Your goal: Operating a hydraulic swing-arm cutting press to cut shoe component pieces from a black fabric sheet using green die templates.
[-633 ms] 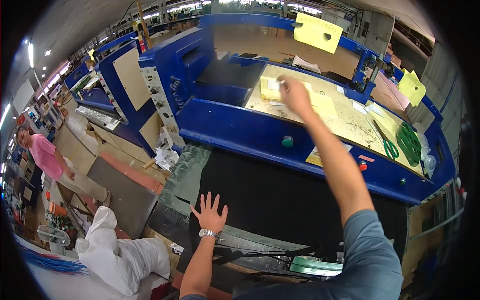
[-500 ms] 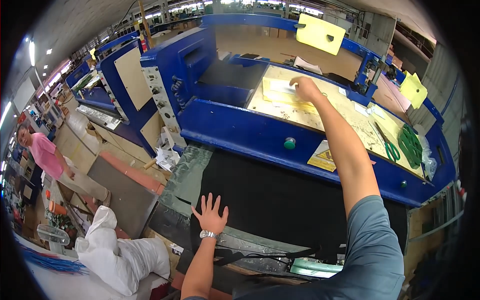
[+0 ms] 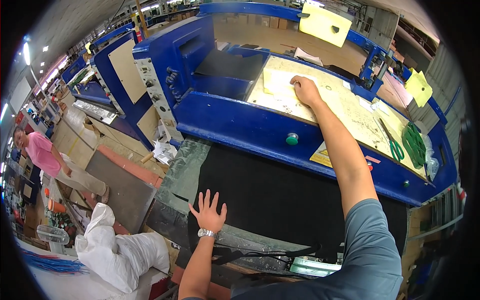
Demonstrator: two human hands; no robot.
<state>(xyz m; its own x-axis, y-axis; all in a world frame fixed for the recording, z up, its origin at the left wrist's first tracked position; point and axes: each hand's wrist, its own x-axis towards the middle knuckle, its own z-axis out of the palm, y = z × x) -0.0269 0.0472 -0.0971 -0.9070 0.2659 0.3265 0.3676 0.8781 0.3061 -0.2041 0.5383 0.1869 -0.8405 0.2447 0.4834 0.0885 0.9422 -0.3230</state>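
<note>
My left hand (image 3: pixel 208 218), with a metal watch at its wrist, lies with fingers spread on the left edge of a black sheet of material (image 3: pixel 260 192). That sheet covers much of a worn greenish bed (image 3: pixel 186 167) in front of the blue machine (image 3: pixel 235 122). My right arm stretches over the machine's front beam to its pale top board (image 3: pixel 345 117). There my right hand (image 3: pixel 307 92) is closed, fingertips down at pale yellow paper (image 3: pixel 276 82). Whatever its fingers may pinch is too small to make out.
Green-handled scissors (image 3: pixel 395 147), a green openwork piece (image 3: pixel 413 145) and clear plastic (image 3: pixel 431 162) lie at the board's right end. A green knob (image 3: pixel 292 139) juts from the beam. White sacks (image 3: pixel 122 257) stand lower left; a person in pink (image 3: pixel 42 155) stands beyond.
My right hand has come down slightly onto the paper, its fingers more curled. The white piece seen on the yellow paper no longer stands out. My left hand stays spread on the black sheet.
</note>
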